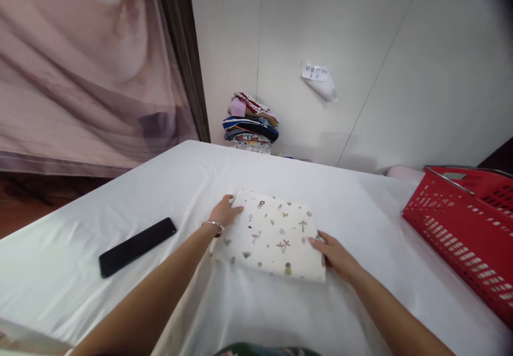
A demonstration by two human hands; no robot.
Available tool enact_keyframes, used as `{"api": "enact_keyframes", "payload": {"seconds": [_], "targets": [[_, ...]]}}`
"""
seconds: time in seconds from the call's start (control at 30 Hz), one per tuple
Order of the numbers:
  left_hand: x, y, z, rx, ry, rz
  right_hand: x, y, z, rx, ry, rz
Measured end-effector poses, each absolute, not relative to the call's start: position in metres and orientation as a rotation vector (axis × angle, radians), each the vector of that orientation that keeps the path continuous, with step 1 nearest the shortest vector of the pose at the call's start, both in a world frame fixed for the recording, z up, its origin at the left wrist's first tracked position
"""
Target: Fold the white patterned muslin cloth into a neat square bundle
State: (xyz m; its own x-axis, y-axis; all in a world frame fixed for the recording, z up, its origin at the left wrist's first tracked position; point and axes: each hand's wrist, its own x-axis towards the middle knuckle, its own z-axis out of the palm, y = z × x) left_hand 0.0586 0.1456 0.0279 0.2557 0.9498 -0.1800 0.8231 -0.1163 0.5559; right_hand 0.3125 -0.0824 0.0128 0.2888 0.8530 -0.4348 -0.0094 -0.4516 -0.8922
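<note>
A folded white cloth (272, 238) printed with small plants, palm trees and other figures lies on the white-covered table. My left hand (225, 211), with a bracelet at the wrist, grips the cloth's upper left edge, thumb on top and fingers curled at the side. On the opposite side my right hand (334, 252) pinches the right edge, its thumb over the print and the other fingers partly hidden beneath. The cloth looks flat and folded into a rough rectangle, slightly turned.
A black phone (137, 246) lies left of my left forearm. The red plastic basket (460, 238) with a metal handle stands at the right. Beyond the far edge of the table (340, 190) rises a stack of folded clothes (251, 123). A pink curtain (88, 67) hangs at the left.
</note>
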Motion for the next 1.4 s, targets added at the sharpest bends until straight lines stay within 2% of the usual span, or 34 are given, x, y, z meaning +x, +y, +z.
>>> {"api": "enact_keyframes", "payload": {"seconds": [0.1,0.17,0.3,0.37,0.5,0.6,0.73,0.83,1.03,1.4], "targets": [[0.05,0.162,0.026,1.976,1.58,0.215,0.289,-0.099,0.005,-1.653,-0.889,1.381],[0.047,0.166,0.024,1.968,1.561,0.193,0.289,-0.101,0.002,-1.756,-0.944,1.32],[0.042,0.155,0.027,1.999,1.575,0.27,0.314,-0.083,0.006,-2.042,-1.208,0.826],[0.038,0.141,0.034,2.062,1.575,0.426,0.325,-0.066,0.013,-2.065,-1.36,0.568],[0.021,0.096,0.051,2.122,1.439,0.838,0.323,-0.023,0.027,-1.984,-1.553,0.376],[0.007,0.054,0.053,1.933,1.323,0.827,0.314,0.012,0.032,-2.001,-1.628,0.477],[-0.004,0.008,0.04,1.556,1.161,0.481,0.31,0.049,0.032,-2.116,-1.745,0.743],[-0.008,-0.009,0.029,1.16,1.18,0.337,0.312,0.064,0.032,-2.158,-1.806,0.779],[-0.006,-0.012,0.022,0.679,1.109,0.536,0.318,0.071,0.032,-2.227,-1.83,0.813],[0.015,0.024,0.021,0.773,1.039,0.722,0.328,0.044,0.037,-2.309,-1.693,0.892]]}}
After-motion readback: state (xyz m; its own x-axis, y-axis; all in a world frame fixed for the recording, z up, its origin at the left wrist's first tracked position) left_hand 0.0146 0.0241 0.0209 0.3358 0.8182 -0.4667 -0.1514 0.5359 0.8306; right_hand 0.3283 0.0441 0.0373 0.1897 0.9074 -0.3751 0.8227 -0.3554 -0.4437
